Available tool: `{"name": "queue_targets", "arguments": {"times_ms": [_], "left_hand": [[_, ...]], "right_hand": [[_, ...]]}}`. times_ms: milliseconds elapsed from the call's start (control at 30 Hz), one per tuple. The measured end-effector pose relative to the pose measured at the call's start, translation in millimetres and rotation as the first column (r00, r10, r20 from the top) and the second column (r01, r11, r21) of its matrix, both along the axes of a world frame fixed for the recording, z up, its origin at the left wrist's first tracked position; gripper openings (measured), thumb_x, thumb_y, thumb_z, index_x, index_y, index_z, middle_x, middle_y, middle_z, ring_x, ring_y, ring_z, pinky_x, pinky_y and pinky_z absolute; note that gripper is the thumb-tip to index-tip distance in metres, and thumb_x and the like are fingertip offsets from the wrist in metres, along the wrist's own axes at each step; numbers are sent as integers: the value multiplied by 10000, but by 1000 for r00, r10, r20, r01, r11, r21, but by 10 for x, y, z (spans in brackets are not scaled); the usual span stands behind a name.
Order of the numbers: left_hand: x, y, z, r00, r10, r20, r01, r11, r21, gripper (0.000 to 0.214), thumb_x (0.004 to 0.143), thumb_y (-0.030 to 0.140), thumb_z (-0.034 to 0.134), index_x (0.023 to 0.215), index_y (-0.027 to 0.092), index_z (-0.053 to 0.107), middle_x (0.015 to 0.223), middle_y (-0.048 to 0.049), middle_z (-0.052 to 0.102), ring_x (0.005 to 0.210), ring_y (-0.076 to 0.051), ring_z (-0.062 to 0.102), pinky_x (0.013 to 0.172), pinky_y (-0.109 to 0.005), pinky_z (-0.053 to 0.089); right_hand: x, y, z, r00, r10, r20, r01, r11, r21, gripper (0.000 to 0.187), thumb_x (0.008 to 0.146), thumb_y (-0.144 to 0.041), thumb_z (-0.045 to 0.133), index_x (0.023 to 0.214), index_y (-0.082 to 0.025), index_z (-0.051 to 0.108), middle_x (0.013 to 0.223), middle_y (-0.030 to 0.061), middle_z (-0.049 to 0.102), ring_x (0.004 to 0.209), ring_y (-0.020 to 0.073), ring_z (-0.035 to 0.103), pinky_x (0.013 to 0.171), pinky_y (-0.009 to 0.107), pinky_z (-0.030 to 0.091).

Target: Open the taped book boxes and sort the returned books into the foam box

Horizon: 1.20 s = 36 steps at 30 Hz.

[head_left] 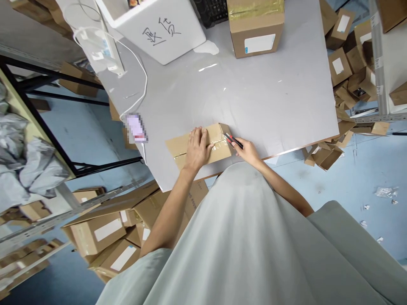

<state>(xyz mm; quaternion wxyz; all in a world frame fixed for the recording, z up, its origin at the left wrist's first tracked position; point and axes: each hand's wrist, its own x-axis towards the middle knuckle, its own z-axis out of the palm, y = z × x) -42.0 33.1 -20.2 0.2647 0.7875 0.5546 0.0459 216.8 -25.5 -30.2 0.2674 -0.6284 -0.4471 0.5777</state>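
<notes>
A small cardboard box (214, 154) lies near the front edge of the grey table, with clear tape along its top seam and down over its right end. My left hand (197, 148) rests on the top of the box, fingers stretched out and pressing it flat. In my right hand (248, 150) is a black and red box cutter (235, 142), held in closed fingers. Its tip is at the taped right end of the box; whether the blade is in the tape I cannot tell.
At the table's back stand a white bin (159, 31) with handwriting and a taped carton (257, 31). A phone (136, 127), a white cable (144, 80) and a power strip (111, 53) lie left. Cartons (110, 235) are heaped below left; more boxes (341, 65) lie right.
</notes>
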Motion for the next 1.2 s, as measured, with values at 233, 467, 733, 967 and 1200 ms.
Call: {"name": "queue_targets", "arguments": {"times_ms": [233,467,733,967,1200], "left_hand": [[31,-62,-59,999,33,19,-33,999,3,850,1086,690,382,1692,94,404,1760,-322,385,1725,-432,234,1386,-695,184],[50,-80,-91,997,57,49,-58,998,19,852,1086,728,342,1677,123,446,1770,-309,374,1730,-436,218,1385,-699,157],[109,-133,-90,996,43,74,-43,999,1,829,1101,692,355,1683,108,449,1786,-302,352,1737,-441,184,1385,-709,122],[130,-190,-103,994,6,111,-5,1000,-4,816,1091,686,424,1676,119,466,1797,-294,338,1731,-445,203,1387,-707,118],[152,-193,-95,993,-10,114,8,1000,18,789,1113,657,375,1684,120,464,1800,-276,349,1729,-436,217,1394,-699,131]], "right_hand": [[14,151,276,940,153,304,-177,983,54,356,1146,-413,529,1390,-289,758,1130,68,856,1045,310,803,951,368,599],[-17,436,568,766,375,522,-371,921,-117,316,1149,-361,545,1291,-191,771,1133,166,822,1081,342,757,964,405,557],[23,270,749,766,407,498,-367,913,-180,327,1159,-400,546,1297,-199,763,1088,176,809,1075,371,749,942,413,538],[-1,41,1016,739,429,519,-330,903,-277,338,1174,-374,516,1356,-178,724,1138,196,818,1097,372,772,954,400,524],[-53,-325,1180,606,563,562,-403,826,-394,402,1196,-355,393,1435,-176,663,1225,165,829,1126,315,784,948,352,524]]}}
